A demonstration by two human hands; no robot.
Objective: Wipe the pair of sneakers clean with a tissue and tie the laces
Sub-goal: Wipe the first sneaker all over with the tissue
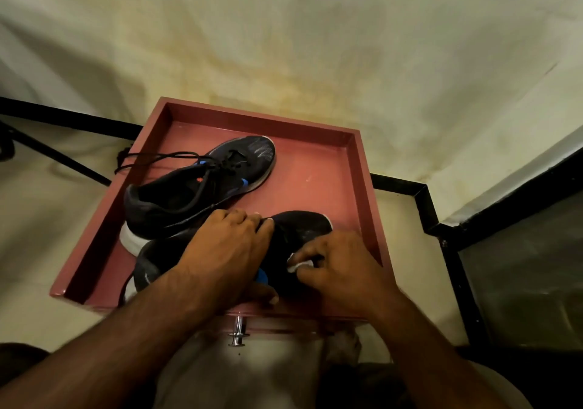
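Observation:
Two black sneakers with white soles lie in a red tray [362, 162]. The far sneaker [202, 184] rests on its side, and its untied black laces [151, 158] trail over the tray's left rim. The near sneaker [303, 229] points to the right. My left hand [227, 251] grips it over the middle, thumb down at its near side. My right hand [340, 263] pinches a small white tissue [299, 265] against the near sneaker's side, close to the toe.
The tray has a metal knob [238, 334] on its front and sits on a pale tiled floor [47, 219] with black lines. A stained wall [315, 46] rises behind it. A dark panel [520, 266] stands at the right.

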